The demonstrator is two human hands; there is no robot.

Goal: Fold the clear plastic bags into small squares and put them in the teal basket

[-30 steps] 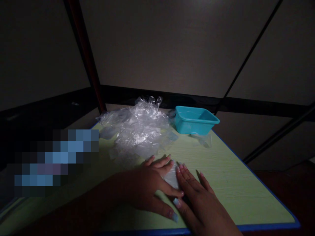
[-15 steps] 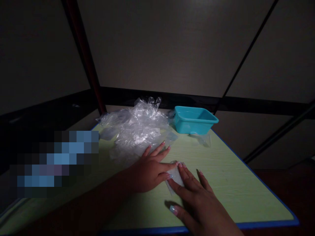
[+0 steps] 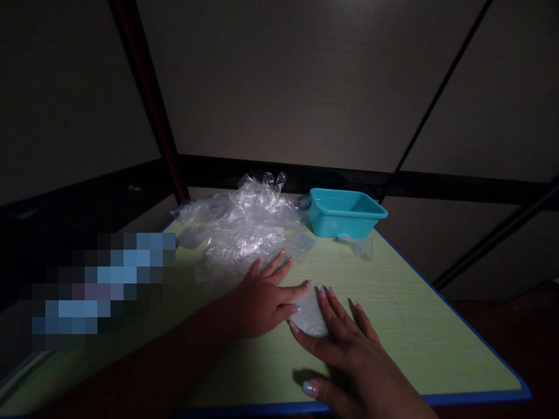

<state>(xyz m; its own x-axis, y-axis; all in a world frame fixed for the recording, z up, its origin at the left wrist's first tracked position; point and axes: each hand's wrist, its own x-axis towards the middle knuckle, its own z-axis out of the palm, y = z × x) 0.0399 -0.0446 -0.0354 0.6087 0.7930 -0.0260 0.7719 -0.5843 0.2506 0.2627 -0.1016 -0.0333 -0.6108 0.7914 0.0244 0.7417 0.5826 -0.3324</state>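
A small folded piece of clear plastic film [image 3: 311, 314] lies flat on the green table [image 3: 419, 326]. My left hand [image 3: 266, 299] has its fingers spread, with the thumb and forefinger at the film's left edge. Over the film's right side rests my right hand [image 3: 349, 349], fingers stretched out and apart, thumb on the tabletop nearer me. Part of the film is covered by my right fingers. Just beyond my left hand spreads a heap of crumpled clear plastic bags [image 3: 248, 227].
A turquoise plastic basin [image 3: 345, 224] stands at the table's far right corner. In front of it lies a loose clear plastic piece [image 3: 360, 247]. A blue edge strip [image 3: 476, 398] borders the table. Cabinet panels [image 3: 279, 87] rise behind. A blurred-out patch covers the left side.
My left hand has slid slightly left and my fingers have drawn apart from each other. More of the plastic film shows between my hands now.
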